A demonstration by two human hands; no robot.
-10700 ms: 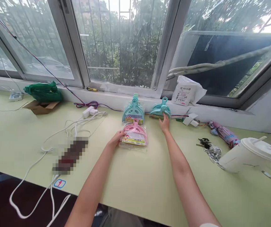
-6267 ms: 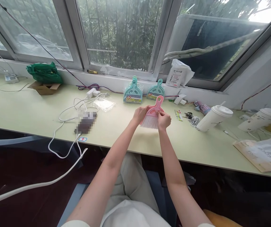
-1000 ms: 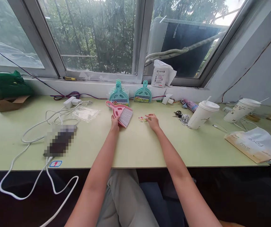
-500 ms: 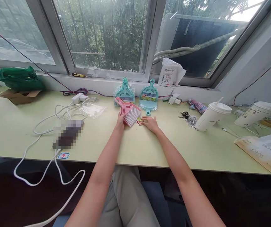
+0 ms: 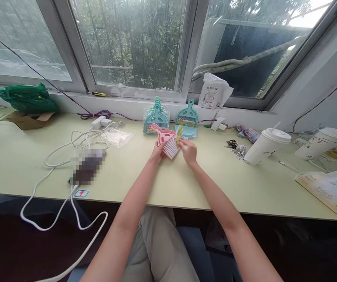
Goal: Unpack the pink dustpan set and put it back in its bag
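the small printed card (image 5: 179, 134) has just come up off the table (image 5: 168, 184), and we now have it pinched in the fingers of our right hand (image 5: 188, 150). it looks roughly upright and sits right by the bristles (image 5: 171, 148) of the pink brush and dustpan (image 5: 164, 135); it is too blurred for us to tell whether it touches them. our left hand (image 5: 157, 152) grips the pink brush and dustpan near their lower left side, handle pointing up and left, about midway between the table's front and back edges. we cannot tell if they rest on the surface.

in our judgement, this means the pieces being handled are together, with both hands taken up; the card seems light and easy to bend, so a loose pinch could let it slip.

near the back edge, a teal set (image 5: 190, 111) leans upright, and a teal pan (image 5: 189, 131) has lately come down in front of it. the stack of teal sets (image 5: 156, 117) stands just left of that, behind the pink handle. the clear wrapper (image 5: 117, 137) lies farther left, beside the white cables (image 5: 83, 135).
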